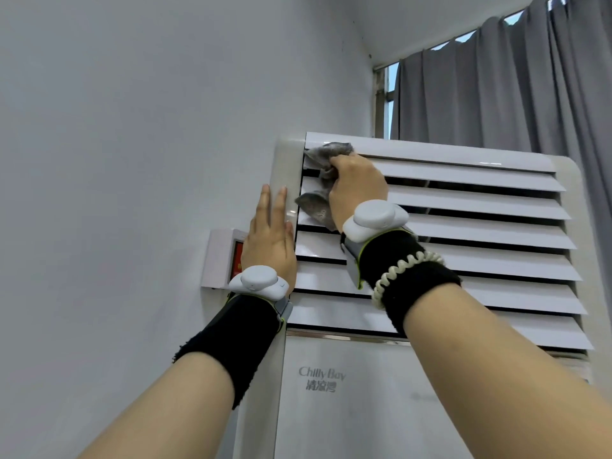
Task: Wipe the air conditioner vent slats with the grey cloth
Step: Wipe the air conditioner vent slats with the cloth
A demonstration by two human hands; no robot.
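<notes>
1. Well, furthest out on the left of the grip is a small wall box with a red panel, partly behind the person's left wrist.
2. Next comes the left hand. It lies flat with straight fingers against the left side edge of the air conditioner. It holds nothing, and I take it to be steadying the cabinet.
3. Just right of that, the right hand has its fingers curled round the bunched grey cloth and presses it to the left end of the upper vent slats.
4. One tail of the cloth sticks out above the fist, against the top slat. Another hangs below and to the left of it, over the third slat. So the wad's long axis runs roughly up and down, across the slats, not along them.
5. The slats themselves run lengthwise away to the right of the grip, stacked one below another with dark gaps between. Their flat faces are tipped toward the room.
6. My reading of the step is that wiping is under way at the top left corner, with most of the slat length to the right and the rows below the fist not yet covered.
7. The next move probably calls for drawing the cloth rightward along one slat with steady, light pressure so the blade does not flex, then dropping a row.
8. Beyond the right end of the slats hangs a grey curtain over a window.
</notes>
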